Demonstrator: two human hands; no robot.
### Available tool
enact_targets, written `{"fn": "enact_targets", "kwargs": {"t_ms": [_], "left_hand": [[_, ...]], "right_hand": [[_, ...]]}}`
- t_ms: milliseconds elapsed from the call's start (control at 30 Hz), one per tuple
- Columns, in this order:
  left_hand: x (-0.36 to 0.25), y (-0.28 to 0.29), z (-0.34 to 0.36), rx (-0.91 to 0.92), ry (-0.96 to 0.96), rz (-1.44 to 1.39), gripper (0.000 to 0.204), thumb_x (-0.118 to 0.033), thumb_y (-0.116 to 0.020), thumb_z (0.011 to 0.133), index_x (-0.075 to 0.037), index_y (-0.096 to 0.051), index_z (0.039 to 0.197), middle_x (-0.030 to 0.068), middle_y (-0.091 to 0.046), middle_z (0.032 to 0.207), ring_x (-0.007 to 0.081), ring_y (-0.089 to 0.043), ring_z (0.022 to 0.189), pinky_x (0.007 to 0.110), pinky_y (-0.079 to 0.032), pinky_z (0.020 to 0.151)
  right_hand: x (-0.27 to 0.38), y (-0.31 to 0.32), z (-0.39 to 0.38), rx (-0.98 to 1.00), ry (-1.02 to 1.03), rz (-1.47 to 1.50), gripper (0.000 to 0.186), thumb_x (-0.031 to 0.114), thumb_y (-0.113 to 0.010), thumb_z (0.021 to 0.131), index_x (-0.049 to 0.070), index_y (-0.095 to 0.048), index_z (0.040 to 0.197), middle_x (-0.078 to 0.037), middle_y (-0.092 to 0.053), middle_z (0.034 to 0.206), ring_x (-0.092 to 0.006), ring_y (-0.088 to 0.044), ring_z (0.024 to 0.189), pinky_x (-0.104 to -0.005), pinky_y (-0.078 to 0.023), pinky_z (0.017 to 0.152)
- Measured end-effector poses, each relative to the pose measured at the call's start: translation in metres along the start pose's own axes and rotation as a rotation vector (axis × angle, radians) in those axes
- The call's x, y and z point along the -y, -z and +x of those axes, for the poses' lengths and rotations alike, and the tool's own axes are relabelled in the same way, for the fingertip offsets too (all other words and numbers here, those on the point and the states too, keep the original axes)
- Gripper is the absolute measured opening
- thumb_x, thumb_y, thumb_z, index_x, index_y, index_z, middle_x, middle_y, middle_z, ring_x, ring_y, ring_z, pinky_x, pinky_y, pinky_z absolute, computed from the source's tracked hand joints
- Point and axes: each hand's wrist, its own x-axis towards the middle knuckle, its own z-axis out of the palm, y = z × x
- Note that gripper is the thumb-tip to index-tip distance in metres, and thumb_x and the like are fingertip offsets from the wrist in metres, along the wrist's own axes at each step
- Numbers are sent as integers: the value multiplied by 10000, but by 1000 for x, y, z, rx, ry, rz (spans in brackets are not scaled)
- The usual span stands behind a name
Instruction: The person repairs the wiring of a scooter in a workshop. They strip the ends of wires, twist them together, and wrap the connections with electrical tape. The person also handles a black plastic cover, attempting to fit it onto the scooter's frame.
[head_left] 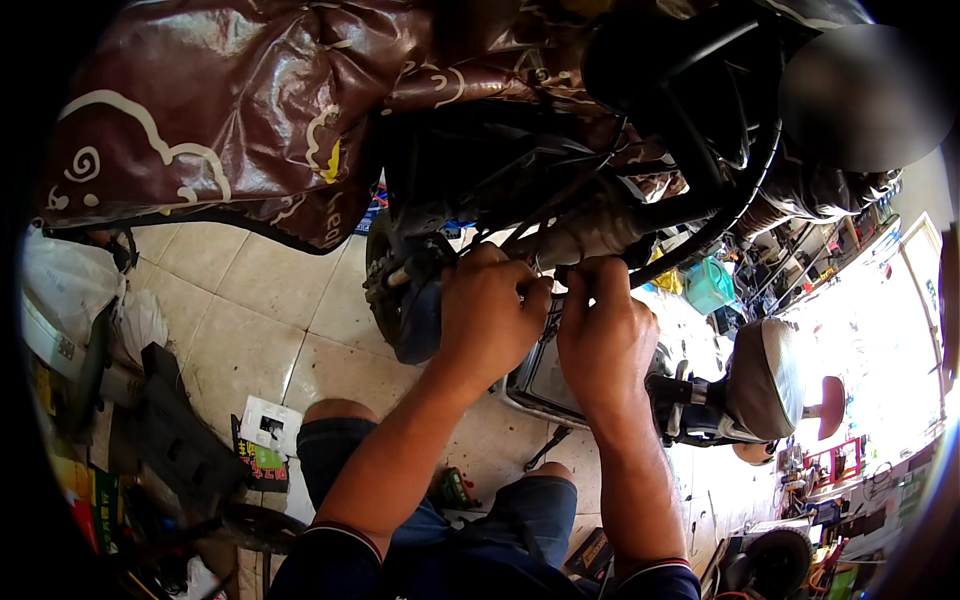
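Note:
My left hand point(490, 315) and my right hand point(605, 330) are raised close together against the underside of a two-wheeled vehicle's dark frame point(590, 235). The fingers of both are bent into pinches, thumbs toward each other. Whatever they pinch is too small and hidden to make out. Thin dark cables run just above the fingertips, and a thick black ribbed cable point(745, 205) curves down toward my right hand. Left of my left hand is a dark wheel point(390, 300). Below and between my hands sits a grey, black-rimmed part point(550, 375), partly covered by my right hand.
A shiny brown cover point(250, 100) with cloud drawings drapes across the upper left. To the right are a grey seat point(765, 380), a turquoise basket point(710, 285) and cluttered shelves. White plastic bags point(75, 280) and dark parts lie left on the tiled floor point(250, 325).

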Motion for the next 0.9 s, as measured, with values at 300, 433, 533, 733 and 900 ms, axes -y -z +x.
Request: {"fn": "enact_targets", "kwargs": {"t_ms": [300, 433, 533, 733, 900], "left_hand": [[24, -16, -11, -13, 22, -365, 65, -39, -697, 818, 2, -729, 856, 149, -672, 941, 272, -670, 904, 383, -529, 784], [24, -21, -17, -86, -2, -392, 54, -27, -682, 810, -4, -712, 848, 140, -650, 936, 279, -648, 882, 368, -513, 779], [21, -20, -21, -71, 75, -472, 48, -36, -679, 811, -8, -703, 842, 138, -632, 940, 290, -632, 889, 371, -498, 788], [19, -22, -26, -105, 112, -506, 49, -54, -695, 821, -8, -698, 838, 130, -638, 947, 279, -633, 897, 375, -509, 789], [11, -18, -30, -149, 115, -505, 47, -38, -722, 826, -6, -694, 847, 124, -672, 987, 232, -665, 830, 333, -528, 720]], "right_hand": [[-2, -8, -2, 12, -25, -2, 130, 184, -658, 964, 95, -570, 999, -161, -636, 585, -395, -659, 537, -507, -505, 504], [-3, -10, -3, 25, -64, 86, 123, 181, -663, 958, 88, -587, 988, -172, -651, 609, -424, -670, 588, -524, -515, 545], [0, -8, -5, 41, -93, 137, 112, 161, -667, 953, 80, -601, 990, -174, -681, 658, -423, -683, 618, -518, -524, 564], [5, -7, -7, 85, -165, 231, 105, 109, -681, 942, 48, -619, 1001, -181, -726, 771, -405, -714, 693, -473, -547, 607], [5, -6, -8, 130, -355, 557, 101, 38, -680, 941, -7, -624, 1013, -173, -729, 814, -272, -721, 705, -370, -537, 628]]}}
